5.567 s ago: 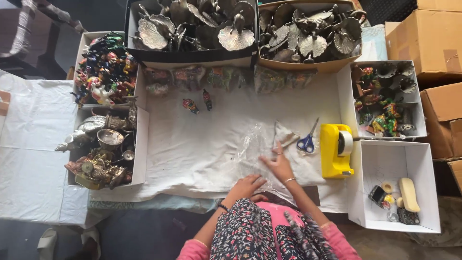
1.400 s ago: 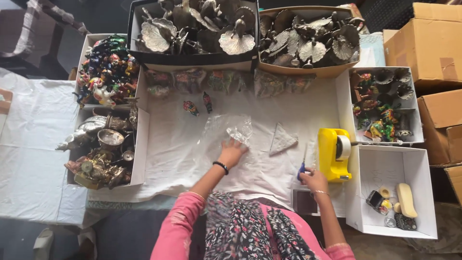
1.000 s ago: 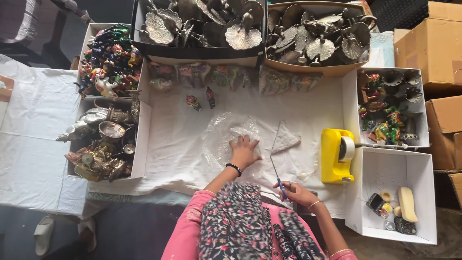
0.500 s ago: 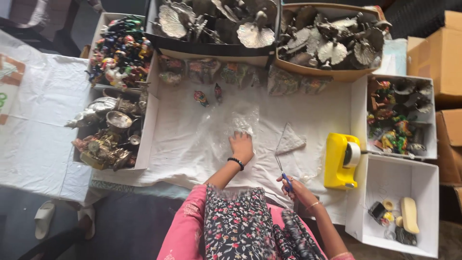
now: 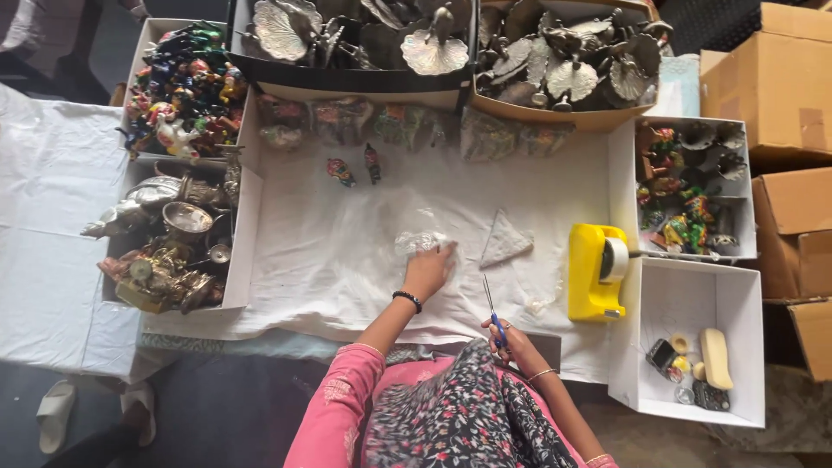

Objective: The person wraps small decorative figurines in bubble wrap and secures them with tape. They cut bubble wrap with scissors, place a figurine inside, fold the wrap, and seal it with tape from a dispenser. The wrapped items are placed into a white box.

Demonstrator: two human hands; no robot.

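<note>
My left hand (image 5: 428, 270) lies flat on a crumpled clear plastic sheet (image 5: 418, 241) in the middle of the white cloth (image 5: 321, 260). My right hand (image 5: 511, 340) is close to my body and grips blue-handled scissors (image 5: 491, 305), blades pointing away from me. A small folded clear plastic piece (image 5: 504, 240) lies just right of my left hand. Two small painted figurines (image 5: 355, 167) stand farther back on the cloth.
A yellow tape dispenser (image 5: 595, 270) sits at the right. White boxes of painted figurines (image 5: 184, 85), (image 5: 689, 191) and metal ware (image 5: 169, 247) flank the cloth. Trays of metal leaf dishes (image 5: 433, 43) line the back. A white box (image 5: 693, 355) holds small items; cardboard boxes (image 5: 771, 78) stand right.
My right hand picked up the scissors from beside the tape dispenser and drew them toward my body. My left hand stayed pressing on the plastic sheet. The camera view shifted slightly.
</note>
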